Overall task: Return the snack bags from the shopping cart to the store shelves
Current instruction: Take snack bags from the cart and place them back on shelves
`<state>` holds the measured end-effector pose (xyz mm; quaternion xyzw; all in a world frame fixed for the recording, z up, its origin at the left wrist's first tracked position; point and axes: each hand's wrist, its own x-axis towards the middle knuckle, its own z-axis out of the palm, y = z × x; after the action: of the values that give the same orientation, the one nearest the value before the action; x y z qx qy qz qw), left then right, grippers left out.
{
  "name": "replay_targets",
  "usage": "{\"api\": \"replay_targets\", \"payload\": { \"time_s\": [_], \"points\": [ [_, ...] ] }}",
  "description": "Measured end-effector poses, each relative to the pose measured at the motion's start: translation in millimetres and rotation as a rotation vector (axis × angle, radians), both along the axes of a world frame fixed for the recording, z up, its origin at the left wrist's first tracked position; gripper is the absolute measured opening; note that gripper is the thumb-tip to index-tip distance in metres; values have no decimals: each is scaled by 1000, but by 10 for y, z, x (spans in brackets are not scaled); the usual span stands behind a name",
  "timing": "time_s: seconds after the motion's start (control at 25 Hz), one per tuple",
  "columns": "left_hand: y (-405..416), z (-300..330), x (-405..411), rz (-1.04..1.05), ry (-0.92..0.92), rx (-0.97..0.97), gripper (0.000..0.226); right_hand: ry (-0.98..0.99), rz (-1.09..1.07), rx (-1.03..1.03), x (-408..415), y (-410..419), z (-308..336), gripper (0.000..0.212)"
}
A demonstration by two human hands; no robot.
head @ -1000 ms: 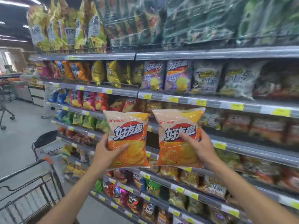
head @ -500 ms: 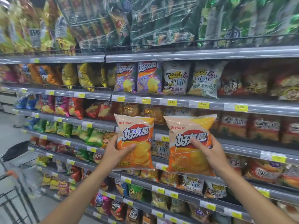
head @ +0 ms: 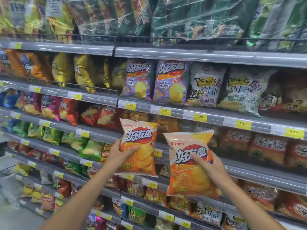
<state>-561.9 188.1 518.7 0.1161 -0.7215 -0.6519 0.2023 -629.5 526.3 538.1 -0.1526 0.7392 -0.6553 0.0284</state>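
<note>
Orange chip bags, one in each hand, held up before the snack shelves.

The left hand grips the left orange bag by its lower left edge, thumb across the front and fingers curled behind, so the bag stands upright against the grey shelf rail at mid height. The right hand clasps the right orange bag from its right side, thumb laid over the printed front and the other fingers wrapped behind; this bag sits a little lower and nearer the camera, just beside the first without clearly touching it. Two purple bags of the same brand stand on the shelf above, over yellow price tags. Both forearms reach up from the bottom of the view.
</note>
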Motion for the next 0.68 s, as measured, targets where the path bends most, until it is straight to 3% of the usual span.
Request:
{"api": "replay_targets", "payload": {
  "time_s": [0.12,0.32,0.68],
  "points": [
    [-353,58,-318,-51,-42,42,50,-31,12,11,-185,-314,-1,46],
    [-708,118,-758,-99,-51,63,57,-53,-30,2,-369,-655,-19,44],
    [-944,325,-1234,-149,14,19,50,-53,-53,30,-572,-842,-8,41]
  ]
}}
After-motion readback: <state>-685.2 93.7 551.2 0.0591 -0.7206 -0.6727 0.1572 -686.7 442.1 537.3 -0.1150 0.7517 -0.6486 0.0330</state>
